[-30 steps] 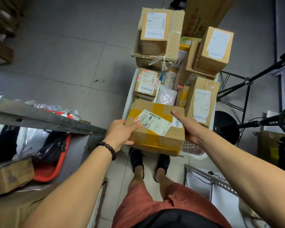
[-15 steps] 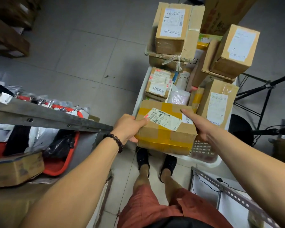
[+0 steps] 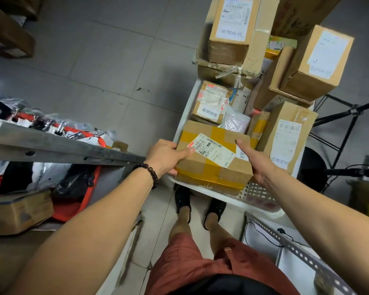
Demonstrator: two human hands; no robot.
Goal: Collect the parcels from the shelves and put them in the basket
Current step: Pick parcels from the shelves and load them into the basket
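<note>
Nearest, at 6 o'clock: rust-red shorts [image 3: 190, 262], then black shoes [image 3: 182, 199] on pale floor tiles. Both forearms run up toward 12, w/ a beaded bracelet [image 3: 149, 173] on the L wrist.

L hand [image 3: 164, 156] grips the parcel [image 3: 211, 167] at its 9 o'clock side, thumb on top touching the label corner, fingers curled round the edge. R hand [image 3: 258, 165] holds the 3 o'clock side, thumb laid on top, palm against the side wall. Its fingers are hidden, so can't tell how they lie.

Parcel = brown carton w/ yellow tape, slightly tilted, at the near end of the white basket [image 3: 262, 194], over its near rim. Can't tell if it rests on anything.

Beyond, toward 12, the basket is packed: small labelled box [image 3: 211, 101], bubble-wrap packet [image 3: 234, 122], and a tall labelled box [image 3: 285, 135] at 2, just beside R hand. Farther on, stacked cartons: top carton [image 3: 230, 30] at 12, angled carton [image 3: 315, 62] at 1.

At 9: grey shelf rail [image 3: 58, 145], w/ a red tray [image 3: 87, 199] holding bags below it. At 3: black tripod legs [image 3: 347, 133].
</note>
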